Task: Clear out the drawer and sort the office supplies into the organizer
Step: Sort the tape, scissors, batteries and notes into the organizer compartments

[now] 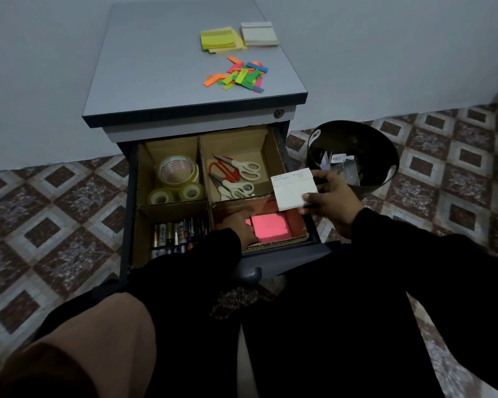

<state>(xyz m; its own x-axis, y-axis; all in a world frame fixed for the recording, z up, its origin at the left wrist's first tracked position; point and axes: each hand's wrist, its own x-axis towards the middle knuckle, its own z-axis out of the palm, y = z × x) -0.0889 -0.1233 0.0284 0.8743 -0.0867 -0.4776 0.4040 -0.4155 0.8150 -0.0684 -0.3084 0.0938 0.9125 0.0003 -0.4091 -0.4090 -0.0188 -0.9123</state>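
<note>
Two hands worked open drawer. Right hand [332,201] pinched white square sticky-note pad [295,189] by edges, held above near-right cardboard organizer compartment [298,225]. Left hand [240,224] reached into same compartment, touching pink square sticky-note pad [270,227]; finger posture hidden. Pad judged light, flexible; edge grip best. Pad label illegible.

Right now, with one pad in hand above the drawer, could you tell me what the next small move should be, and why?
Probably lower the white sticky-note pad, held by the right hand, into the front right compartment beside the pink pad. That section of the cardboard organizer already holds notes, while the others hold tape, scissors and markers. The left hand rests in there, seemingly making room.
</note>
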